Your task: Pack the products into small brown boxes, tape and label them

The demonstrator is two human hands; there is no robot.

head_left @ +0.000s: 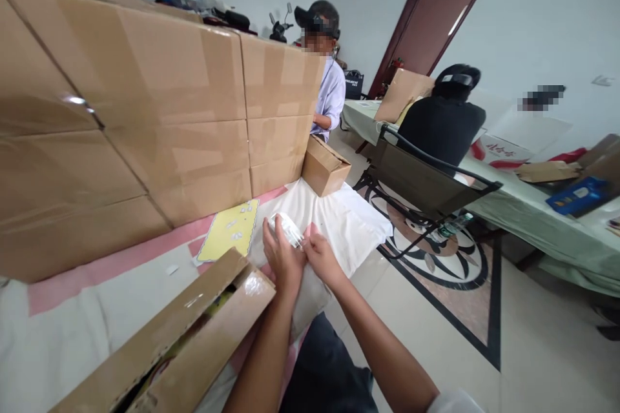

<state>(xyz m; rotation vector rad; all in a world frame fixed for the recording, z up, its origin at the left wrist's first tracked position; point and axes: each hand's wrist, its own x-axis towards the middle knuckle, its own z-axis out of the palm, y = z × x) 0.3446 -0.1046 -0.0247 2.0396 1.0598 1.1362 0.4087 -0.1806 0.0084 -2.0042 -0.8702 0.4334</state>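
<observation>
My left hand (281, 254) is wrapped round a small white item (287, 230) with pale markings, perhaps a sheet or packet; its exact kind is too blurred to make out. My right hand (320, 254) meets it at the lower right, thumb and forefinger pinched on its edge. Both hands are close together above the front edge of the cloth-covered table (116, 310). Just left of them lies a yellow sheet (225, 239) with a wavy edge and several small whitish pieces on it. A small white scrap (171, 269) rests farther left on the cloth.
A partly open carton (227, 329) stands beside my left forearm. Stacked taped cartons (179, 77) wall off the table's back, with a smaller box (325, 164) at their right end. Behind are a person in a cap (330, 87) and another seated on a folding chair (426, 174).
</observation>
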